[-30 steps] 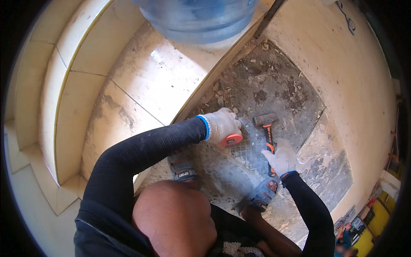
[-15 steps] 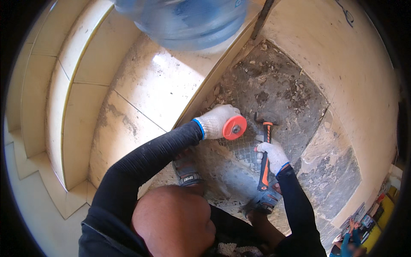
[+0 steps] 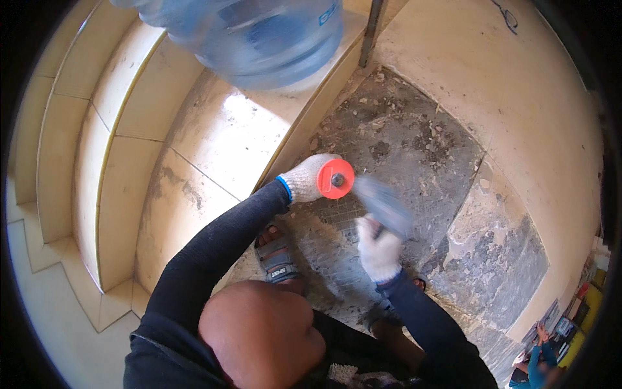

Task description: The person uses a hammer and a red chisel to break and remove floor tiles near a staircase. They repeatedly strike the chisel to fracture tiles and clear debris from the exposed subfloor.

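My left hand [image 3: 306, 177], in a white knit glove with a blue cuff, is wrapped round a chisel [image 3: 337, 179]. I see the chisel end-on: a round metal striking end in the middle of a red-orange disc guard. Its shaft and tip are hidden below. My right hand [image 3: 379, 251], also gloved in white, is closed on a hammer [image 3: 387, 209] smeared by motion. The blurred hammer reaches up and left beside the chisel's guard; I cannot tell whether it touches. Under both hands lies a rough grey patch of floor [image 3: 431, 178] with grid marks.
Broken chips and rubble [image 3: 434, 139] lie on the far part of the grey floor. A large blue water bottle [image 3: 272, 45] stands on the tiled step [image 3: 214, 155] at left. Sandalled feet [image 3: 278, 259] are close below my hands. At the lower right a person [image 3: 543, 363] is near several items.
My right hand has moved left and slightly nearer to me, and the hammer has swung left toward the chisel. The left hand keeps its grip; everything sits slightly left in the picture.
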Available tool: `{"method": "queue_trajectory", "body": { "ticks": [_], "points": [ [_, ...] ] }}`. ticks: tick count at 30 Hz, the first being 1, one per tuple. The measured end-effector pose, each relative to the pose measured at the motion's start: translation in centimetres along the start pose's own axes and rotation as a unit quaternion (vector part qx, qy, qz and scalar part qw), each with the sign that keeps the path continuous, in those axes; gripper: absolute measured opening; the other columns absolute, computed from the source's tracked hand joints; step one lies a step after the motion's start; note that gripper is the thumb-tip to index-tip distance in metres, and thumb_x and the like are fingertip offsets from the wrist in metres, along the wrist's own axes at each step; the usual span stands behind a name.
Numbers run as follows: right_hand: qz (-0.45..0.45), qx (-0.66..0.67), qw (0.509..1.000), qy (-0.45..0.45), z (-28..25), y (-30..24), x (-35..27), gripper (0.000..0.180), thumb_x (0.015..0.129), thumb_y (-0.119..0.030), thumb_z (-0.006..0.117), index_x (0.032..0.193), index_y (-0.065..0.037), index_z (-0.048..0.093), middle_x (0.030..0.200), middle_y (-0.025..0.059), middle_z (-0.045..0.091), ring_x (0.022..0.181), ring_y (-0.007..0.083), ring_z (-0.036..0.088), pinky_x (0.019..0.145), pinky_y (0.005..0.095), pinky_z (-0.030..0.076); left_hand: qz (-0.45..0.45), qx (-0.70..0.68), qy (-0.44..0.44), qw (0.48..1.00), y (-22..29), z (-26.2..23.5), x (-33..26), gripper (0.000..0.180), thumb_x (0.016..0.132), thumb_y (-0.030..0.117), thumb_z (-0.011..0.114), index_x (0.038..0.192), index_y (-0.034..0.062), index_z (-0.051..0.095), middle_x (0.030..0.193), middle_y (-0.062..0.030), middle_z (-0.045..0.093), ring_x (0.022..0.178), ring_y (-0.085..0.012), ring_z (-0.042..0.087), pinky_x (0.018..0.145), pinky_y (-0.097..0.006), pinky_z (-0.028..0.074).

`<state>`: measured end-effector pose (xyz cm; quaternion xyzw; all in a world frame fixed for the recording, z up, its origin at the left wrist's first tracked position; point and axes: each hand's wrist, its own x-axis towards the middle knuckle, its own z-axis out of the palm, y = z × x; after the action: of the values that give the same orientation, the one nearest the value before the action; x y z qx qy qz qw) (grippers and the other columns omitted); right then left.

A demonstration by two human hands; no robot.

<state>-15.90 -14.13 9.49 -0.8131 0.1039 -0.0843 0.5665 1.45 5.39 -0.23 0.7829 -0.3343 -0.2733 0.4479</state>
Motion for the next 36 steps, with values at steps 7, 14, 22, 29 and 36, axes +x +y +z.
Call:
{"method": "queue_trajectory", "body": {
  "ticks": [7,14,22,29,36],
  "points": [
    [0.085,0.134,0.98,0.117,-3.4,2.0,-1.6,0.029,0.108,-0.03,0.072,0.099,-0.006,0.058,0.076,0.0044,0.062,0.06,0.0182,0.064,0.053,0.035,0.052,0.008,0.02,0.004,1.0,-0.8,0.1,0.1,0.042,0.089,0.025,0.09,0.121,0.0032,0.074,0.119,-0.0217,0.076,0.115,-0.0413,0.073,0.099,-0.047,0.059],
    [0.042,-0.153,0.985,-0.071,-0.7,2.9,-1.5,0.04,0.107,-0.039,0.072,0.085,-0.006,0.067,0.07,0.0032,0.064,0.061,0.0201,0.066,0.053,0.0356,0.051,0.019,0.051,-0.036,0.998,-0.9,1.0,0.8,0.046,0.089,0.028,0.089,0.125,0.0045,0.073,0.125,-0.0197,0.075,0.118,-0.0384,0.072,0.104,-0.047,0.058],
    [0.173,0.249,0.949,0.081,-3.0,2.1,-3.3,0.017,0.108,-0.02,0.071,0.099,-0.006,0.065,0.074,0.0,0.064,0.059,0.0142,0.063,0.054,0.0344,0.05,0.033,0.092,0.008,0.995,-1.3,1.8,0.7,0.047,0.085,0.026,0.09,0.125,0.0061,0.075,0.123,-0.0215,0.076,0.117,-0.0441,0.072,0.102,-0.049,0.058],
    [0.22,-0.113,0.968,-0.049,1.4,3.7,-2.9,0.041,0.101,-0.038,0.079,0.095,0.002,0.075,0.073,0.0156,0.069,0.069,0.0191,0.07,0.067,0.0461,0.055,0.019,0.085,-0.041,0.995,-1.2,1.9,1.1,0.045,0.087,0.027,0.09,0.123,0.0059,0.075,0.124,-0.0211,0.076,0.118,-0.0423,0.072,0.103,-0.048,0.058],
    [0.167,0.279,0.939,0.112,-3.5,1.8,-3.8,0.028,0.106,-0.023,0.07,0.089,-0.002,0.065,0.069,0.0033,0.062,0.06,0.0178,0.062,0.058,0.0376,0.051,0.019,0.099,-0.007,0.995,0.0,1.6,0.8,0.046,0.087,0.026,0.09,0.124,0.0044,0.075,0.122,-0.0219,0.076,0.117,-0.0436,0.072,0.1,-0.048,0.059]
  ]
}}
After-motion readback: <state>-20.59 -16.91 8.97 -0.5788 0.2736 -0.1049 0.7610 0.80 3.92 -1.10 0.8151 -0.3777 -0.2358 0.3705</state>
